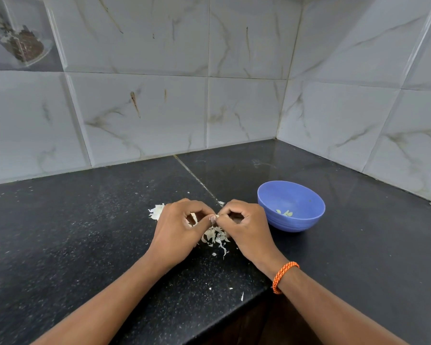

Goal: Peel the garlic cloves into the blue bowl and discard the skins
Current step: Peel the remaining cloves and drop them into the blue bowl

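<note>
Both hands meet just left of the blue bowl on the dark bench: the left hand and right hand each have fingers curled tight, thumb tips almost touching, pinching one small garlic clove between them. A heap of papery skins lies on the bench right under that grip, with another clump of skins just left of the left hand. A few peeled cloves sit at the bottom of the bowl, right of the right hand.
</note>
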A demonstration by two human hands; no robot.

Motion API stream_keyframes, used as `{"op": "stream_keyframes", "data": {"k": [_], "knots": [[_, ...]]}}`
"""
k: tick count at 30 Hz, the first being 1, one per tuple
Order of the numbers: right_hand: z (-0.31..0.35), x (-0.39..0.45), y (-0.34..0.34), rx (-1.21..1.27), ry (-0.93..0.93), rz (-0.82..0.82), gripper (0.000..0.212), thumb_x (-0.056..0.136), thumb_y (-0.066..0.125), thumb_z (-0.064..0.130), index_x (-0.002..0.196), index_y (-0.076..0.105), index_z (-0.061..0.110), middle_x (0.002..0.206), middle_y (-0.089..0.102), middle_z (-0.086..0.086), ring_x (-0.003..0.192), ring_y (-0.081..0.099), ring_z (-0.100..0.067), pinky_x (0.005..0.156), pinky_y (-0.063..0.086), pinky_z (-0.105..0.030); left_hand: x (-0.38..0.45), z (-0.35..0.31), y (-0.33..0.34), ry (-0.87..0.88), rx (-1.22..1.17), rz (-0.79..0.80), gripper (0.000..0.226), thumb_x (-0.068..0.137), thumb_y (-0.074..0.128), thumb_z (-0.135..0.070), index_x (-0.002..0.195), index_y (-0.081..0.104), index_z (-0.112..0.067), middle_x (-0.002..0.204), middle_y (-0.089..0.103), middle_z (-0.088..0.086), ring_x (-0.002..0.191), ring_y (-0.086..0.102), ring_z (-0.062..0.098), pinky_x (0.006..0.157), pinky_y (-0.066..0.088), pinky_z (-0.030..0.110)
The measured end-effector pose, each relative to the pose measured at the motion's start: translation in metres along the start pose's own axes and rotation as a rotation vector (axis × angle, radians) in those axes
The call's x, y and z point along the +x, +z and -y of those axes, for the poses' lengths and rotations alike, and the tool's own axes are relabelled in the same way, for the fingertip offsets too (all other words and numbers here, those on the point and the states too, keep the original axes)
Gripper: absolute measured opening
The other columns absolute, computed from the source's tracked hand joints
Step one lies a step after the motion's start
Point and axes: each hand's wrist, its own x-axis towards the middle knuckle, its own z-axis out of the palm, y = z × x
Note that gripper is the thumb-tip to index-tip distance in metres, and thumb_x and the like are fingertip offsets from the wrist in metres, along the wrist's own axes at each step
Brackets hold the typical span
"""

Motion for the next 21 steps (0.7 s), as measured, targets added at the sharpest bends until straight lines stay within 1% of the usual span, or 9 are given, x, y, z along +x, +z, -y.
{"op": "stream_keyframes", "data": {"k": [3, 6, 9, 11, 14, 16, 18, 20, 21], "knots": [[0.001, 0.0, -0.001, 0.04, 0.015, 0.007, 0.021, 0.082, 0.069, 0.029, 0.067, 0.071, 0.014, 0.069, 0.067, 0.0, 0.06, 0.062, -0.025, 0.058, 0.05, -0.042, 0.0, 0.002, -0.002, 0.013, -0.083, 0.048, 0.014, 0.099, 0.078, -0.02, 0.089, 0.081, -0.029, 0.09, 0.079, -0.011, 0.092, 0.073, 0.017, 0.082, 0.054, 0.038], [-0.001, 0.0, -0.002, 0.061, 0.078, 0.002, 0.017, 0.091, 0.069, 0.014, 0.074, 0.074, 0.012, 0.073, 0.069, -0.003, 0.062, 0.064, -0.03, 0.06, 0.052, -0.047, 0.001, 0.0, -0.002, 0.001, -0.154, 0.058, 0.012, 0.1, 0.077, -0.02, 0.091, 0.082, -0.025, 0.091, 0.08, -0.005, 0.088, 0.074, 0.021, 0.082, 0.057, 0.041], [-0.003, 0.001, -0.001, 0.047, 0.125, -0.014, 0.022, 0.101, 0.064, 0.009, 0.085, 0.077, 0.016, 0.085, 0.073, 0.006, 0.07, 0.066, -0.015, 0.064, 0.056, -0.041, 0.003, -0.001, -0.004, -0.023, -0.199, 0.011, 0.012, 0.101, 0.077, -0.019, 0.093, 0.084, -0.024, 0.092, 0.082, -0.005, 0.09, 0.076, 0.019, 0.083, 0.059, 0.04], [-0.006, 0.001, 0.0, 0.001, 0.128, -0.037, 0.023, 0.103, 0.062, 0.011, 0.09, 0.077, 0.02, 0.091, 0.073, 0.012, 0.083, 0.068, -0.013, 0.071, 0.055, -0.034, 0.003, 0.0, -0.005, -0.033, -0.209, -0.041, 0.013, 0.1, 0.077, -0.018, 0.093, 0.085, -0.027, 0.091, 0.082, -0.006, 0.084, 0.077, 0.018, 0.079, 0.06, 0.039], [-0.01, 0.001, -0.002, -0.034, 0.126, -0.069, 0.022, 0.106, 0.06, 0.014, 0.099, 0.078, 0.024, 0.101, 0.073, 0.016, 0.097, 0.069, -0.013, 0.077, 0.057, -0.034, 0.002, -0.001, -0.006, -0.078, -0.229, -0.113, 0.01, 0.099, 0.079, -0.023, 0.096, 0.085, -0.03, 0.086, 0.082, -0.004, 0.074, 0.078, 0.02, 0.074, 0.063, 0.042], [-0.008, 0.0, -0.003, -0.051, 0.124, -0.071, 0.025, 0.108, 0.057, 0.013, 0.107, 0.078, 0.026, 0.104, 0.072, 0.017, 0.092, 0.069, -0.011, 0.074, 0.057, -0.031, 0.002, -0.001, -0.006, -0.098, -0.211, -0.144, 0.007, 0.098, 0.08, -0.027, 0.098, 0.085, -0.032, 0.083, 0.081, -0.004, 0.07, 0.079, 0.019, 0.072, 0.065, 0.046], [-0.005, -0.001, -0.003, -0.021, 0.146, -0.045, 0.032, 0.111, 0.05, 0.009, 0.118, 0.077, 0.025, 0.105, 0.072, 0.016, 0.081, 0.068, -0.006, 0.065, 0.055, -0.025, 0.003, 0.002, -0.005, -0.1, -0.146, -0.146, 0.007, 0.098, 0.08, -0.029, 0.097, 0.085, -0.034, 0.085, 0.082, -0.01, 0.068, 0.079, 0.014, 0.073, 0.065, 0.048], [-0.003, -0.002, -0.003, 0.027, 0.173, -0.018, 0.037, 0.111, 0.047, 0.008, 0.126, 0.074, 0.027, 0.112, 0.073, 0.015, 0.08, 0.068, -0.006, 0.06, 0.055, -0.025, 0.003, 0.006, -0.004, -0.094, -0.059, -0.136, 0.008, 0.097, 0.08, -0.032, 0.096, 0.085, -0.038, 0.092, 0.081, -0.02, 0.068, 0.077, 0.01, 0.074, 0.064, 0.049], [-0.003, -0.003, -0.003, 0.028, 0.175, -0.018, 0.035, 0.111, 0.049, 0.01, 0.125, 0.075, 0.029, 0.113, 0.074, 0.014, 0.08, 0.069, -0.008, 0.06, 0.055, -0.025, 0.003, 0.008, -0.004, -0.09, -0.019, -0.139, 0.008, 0.097, 0.08, -0.034, 0.095, 0.084, -0.04, 0.094, 0.08, -0.023, 0.069, 0.076, 0.009, 0.074, 0.063, 0.049]]}}
